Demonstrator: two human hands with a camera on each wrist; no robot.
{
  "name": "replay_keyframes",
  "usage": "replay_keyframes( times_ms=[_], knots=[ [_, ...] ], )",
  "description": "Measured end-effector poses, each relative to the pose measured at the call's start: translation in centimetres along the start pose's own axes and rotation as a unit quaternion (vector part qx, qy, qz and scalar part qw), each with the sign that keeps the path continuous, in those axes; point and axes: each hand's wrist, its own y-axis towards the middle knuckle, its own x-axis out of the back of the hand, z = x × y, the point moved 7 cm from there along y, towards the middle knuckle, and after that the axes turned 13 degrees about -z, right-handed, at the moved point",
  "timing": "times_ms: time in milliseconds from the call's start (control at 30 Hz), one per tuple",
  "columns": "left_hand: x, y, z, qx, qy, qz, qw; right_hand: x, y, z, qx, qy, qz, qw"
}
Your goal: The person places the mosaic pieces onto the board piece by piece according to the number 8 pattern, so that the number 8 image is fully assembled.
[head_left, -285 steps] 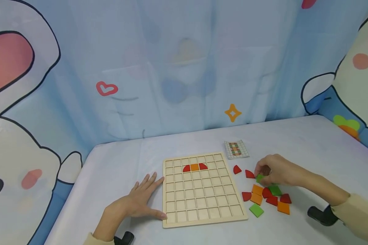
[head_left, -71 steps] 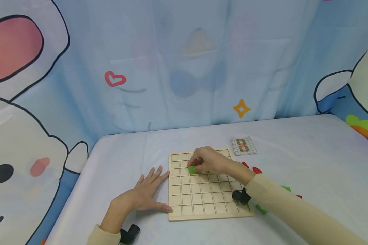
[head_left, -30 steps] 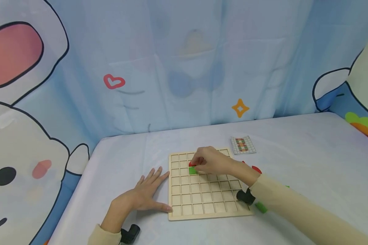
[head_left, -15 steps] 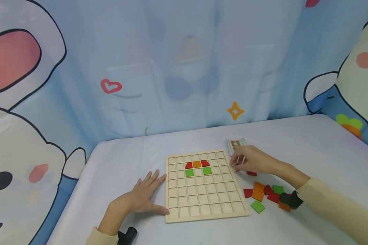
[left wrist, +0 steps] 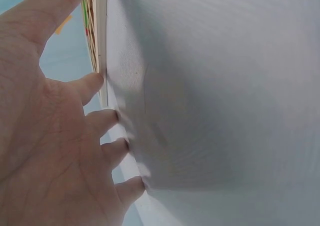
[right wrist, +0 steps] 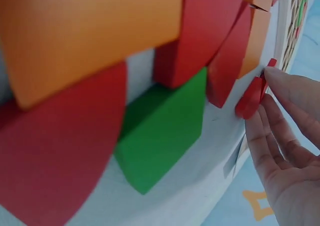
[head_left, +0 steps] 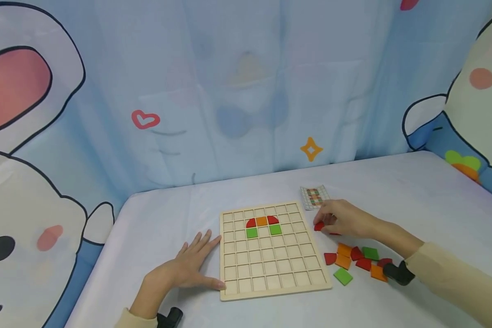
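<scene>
Fingers splayed, left hand touches board; right hand's narrow grip pinches red piece.

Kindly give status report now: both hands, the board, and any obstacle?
Left hand spread, touching board. Right hand pinching red piece beside it. Five coloured pieces set in board. Nothing seen between red piece and board.

No text, label, brand, number or sign can be read in any of the views.

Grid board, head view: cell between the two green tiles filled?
No, the cell just below the inset orange tile shows bare wood.
</scene>
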Motion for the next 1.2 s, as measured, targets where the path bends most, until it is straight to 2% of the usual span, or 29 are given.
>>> replay_keyframes(
  times_ms=[533,733,1033,1200],
  knots=[
    [-0.37,0.28,0.41,-0.001,-0.003,-0.001,1.0,-0.01,-0.22,-0.47,-0.025,0.017,0.011,0.999],
    [-0.6,0.48,0.87,0.001,0.002,0.005,1.0,-0.24,-0.3,-0.59,-0.017,0.026,0.017,0.999],
    [-0.22,0.06,0.35,0.008,0.001,0.006,0.9999,-0.9,-0.04,-0.37,-0.023,0.042,0.023,0.999],
    [-0.12,0.02,0.16,0.01,0.0,0.002,0.9999,-0.82,-0.09,-0.19,-0.024,0.031,0.019,0.999]
  ],
)
